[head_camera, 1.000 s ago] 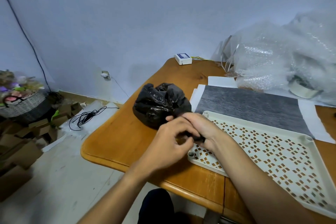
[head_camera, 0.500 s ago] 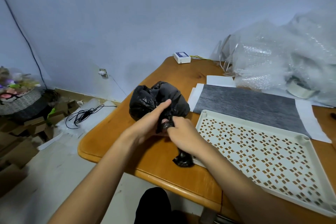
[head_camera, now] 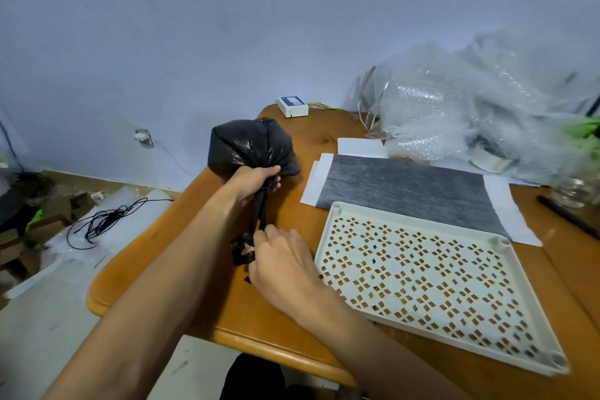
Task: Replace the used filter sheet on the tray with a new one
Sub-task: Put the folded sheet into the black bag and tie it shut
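Black bag (head_camera: pixel 250 146): on worktop (head_camera: pixel 201 273), neck twisted. Left hand (head_camera: pixel 256 177) fisted round neck; right hand (head_camera: pixel 282 261) pinching tail end. Tray (head_camera: pixel 425 282): bare, beside right hand. Grey sheet (head_camera: pixel 406 190): flat behind tray, touching its far rim.

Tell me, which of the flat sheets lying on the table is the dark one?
The grey filter sheet, lying just beyond the perforated tray. The other sheets are white paper, peeking out under and behind it.

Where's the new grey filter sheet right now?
Head view: the grey filter sheet lies flat on the table, right of the black bag, just beyond the empty perforated tray.
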Action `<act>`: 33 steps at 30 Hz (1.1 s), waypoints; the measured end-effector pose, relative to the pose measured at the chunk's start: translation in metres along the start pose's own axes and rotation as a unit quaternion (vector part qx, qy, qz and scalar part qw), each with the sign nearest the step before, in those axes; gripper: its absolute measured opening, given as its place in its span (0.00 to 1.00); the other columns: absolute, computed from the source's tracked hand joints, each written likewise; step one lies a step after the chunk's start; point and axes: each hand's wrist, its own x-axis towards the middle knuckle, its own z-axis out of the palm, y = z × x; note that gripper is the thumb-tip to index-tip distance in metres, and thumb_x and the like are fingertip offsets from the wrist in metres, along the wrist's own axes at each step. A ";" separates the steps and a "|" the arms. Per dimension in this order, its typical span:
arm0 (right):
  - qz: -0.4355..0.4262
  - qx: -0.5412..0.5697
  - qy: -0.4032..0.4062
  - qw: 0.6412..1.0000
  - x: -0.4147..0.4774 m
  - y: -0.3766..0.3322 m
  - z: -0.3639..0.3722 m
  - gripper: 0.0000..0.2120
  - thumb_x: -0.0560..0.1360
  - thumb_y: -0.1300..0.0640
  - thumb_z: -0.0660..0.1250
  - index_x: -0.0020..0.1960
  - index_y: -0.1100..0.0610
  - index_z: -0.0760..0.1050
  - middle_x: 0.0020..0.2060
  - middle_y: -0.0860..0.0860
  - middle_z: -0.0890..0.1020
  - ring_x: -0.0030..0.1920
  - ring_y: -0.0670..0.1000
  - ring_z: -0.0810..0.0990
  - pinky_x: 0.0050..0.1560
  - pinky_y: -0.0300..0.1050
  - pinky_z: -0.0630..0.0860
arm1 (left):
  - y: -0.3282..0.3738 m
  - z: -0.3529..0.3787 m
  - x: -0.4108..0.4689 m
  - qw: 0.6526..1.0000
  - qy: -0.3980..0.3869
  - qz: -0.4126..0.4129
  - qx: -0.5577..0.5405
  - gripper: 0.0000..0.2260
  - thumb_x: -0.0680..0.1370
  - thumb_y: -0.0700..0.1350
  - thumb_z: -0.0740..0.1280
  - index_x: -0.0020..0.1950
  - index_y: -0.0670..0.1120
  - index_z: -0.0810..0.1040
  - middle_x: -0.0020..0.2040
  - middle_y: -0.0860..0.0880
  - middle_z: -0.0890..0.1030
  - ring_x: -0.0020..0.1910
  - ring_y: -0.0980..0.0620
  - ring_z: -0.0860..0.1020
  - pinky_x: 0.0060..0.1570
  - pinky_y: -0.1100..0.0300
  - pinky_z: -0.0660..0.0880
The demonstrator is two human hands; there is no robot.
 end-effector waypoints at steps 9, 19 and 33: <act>-0.033 -0.036 -0.043 0.998 -0.013 0.003 0.003 0.17 0.78 0.55 0.65 0.64 0.61 0.74 0.56 0.60 0.79 0.56 0.60 0.77 0.62 0.57 0.71 | -0.019 -0.004 0.033 0.958 0.101 0.068 0.261 0.31 0.73 0.56 0.77 0.70 0.40 0.75 0.67 0.42 0.80 0.64 0.42 0.78 0.63 0.53 0.73; -0.029 0.063 -0.038 0.997 -0.024 0.005 0.006 0.25 0.80 0.47 0.61 0.74 0.56 0.64 0.64 0.55 0.70 0.64 0.56 0.70 0.66 0.54 0.69 | 0.003 -0.024 0.024 0.889 0.014 -0.032 0.457 0.63 0.53 0.84 0.64 0.75 0.42 0.71 0.73 0.42 0.74 0.70 0.40 0.73 0.70 0.45 0.71; 0.040 0.125 0.038 0.991 -0.053 0.026 -0.029 0.19 0.81 0.47 0.60 0.71 0.51 0.67 0.61 0.46 0.68 0.60 0.46 0.72 0.64 0.46 0.73 | 0.003 -0.012 -0.057 0.789 0.205 0.292 0.500 0.15 0.77 0.56 0.70 0.56 0.47 0.75 0.54 0.46 0.75 0.49 0.45 0.78 0.45 0.53 0.76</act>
